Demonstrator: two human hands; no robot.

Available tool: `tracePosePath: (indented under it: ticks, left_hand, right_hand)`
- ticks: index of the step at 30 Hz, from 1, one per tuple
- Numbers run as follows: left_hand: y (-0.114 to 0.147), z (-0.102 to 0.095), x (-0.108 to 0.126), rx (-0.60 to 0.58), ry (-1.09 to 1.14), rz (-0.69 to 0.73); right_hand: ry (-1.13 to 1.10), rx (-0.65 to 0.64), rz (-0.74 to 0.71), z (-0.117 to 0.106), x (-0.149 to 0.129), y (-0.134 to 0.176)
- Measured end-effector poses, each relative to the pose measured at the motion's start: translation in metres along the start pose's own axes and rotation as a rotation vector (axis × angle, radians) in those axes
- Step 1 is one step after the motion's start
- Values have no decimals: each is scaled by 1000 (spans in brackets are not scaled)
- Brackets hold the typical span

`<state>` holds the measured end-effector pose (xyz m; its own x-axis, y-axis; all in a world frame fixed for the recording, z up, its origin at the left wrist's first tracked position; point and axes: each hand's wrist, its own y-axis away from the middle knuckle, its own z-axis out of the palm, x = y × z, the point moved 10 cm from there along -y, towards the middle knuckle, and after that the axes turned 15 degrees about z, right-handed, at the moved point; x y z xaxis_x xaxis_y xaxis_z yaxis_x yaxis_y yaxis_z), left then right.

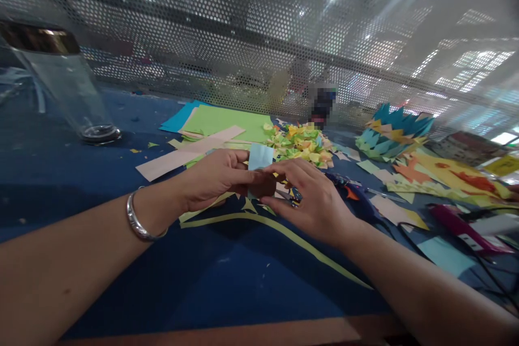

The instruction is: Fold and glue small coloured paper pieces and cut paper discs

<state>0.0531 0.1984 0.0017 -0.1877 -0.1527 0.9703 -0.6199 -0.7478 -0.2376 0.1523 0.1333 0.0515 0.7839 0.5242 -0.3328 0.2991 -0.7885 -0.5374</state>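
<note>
Holding up a small light blue paper piece (260, 157) with the left hand (214, 175), whose fingers are pinching it from its left side, above the blue counter (182, 286). The right hand (316, 194) is curling around the other side, thumb and fingers spread a bit; honestly can't tell if they're actually gripping the paper or just hovering by it. A skinny yellow-green strip (292, 227) is curving along the counter just below both hands. Behind the left hand, a pale pink strip (190, 152) is lying partly across some green sheets (231, 119), and a pile of crumpled-looking paper bits (304, 143) is sitting behind the right one. Over on the far left, a clear bottle (77, 92) is standing, and a spiky paper crown (393, 132) is resting off to the right.
</note>
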Motion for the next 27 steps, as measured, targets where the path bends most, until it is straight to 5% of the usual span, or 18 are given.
tracePosePath:
  ticks: [14, 21, 27]
  left_hand:
    - [6, 5, -7, 371, 351, -9]
    - [4, 14, 2, 269, 262, 78]
    - [5, 15, 2, 292, 270, 68]
  right_hand:
    - [95, 155, 114, -10, 11, -4]
    - [100, 164, 139, -11, 9, -5]
    - [113, 181, 145, -12, 10, -5]
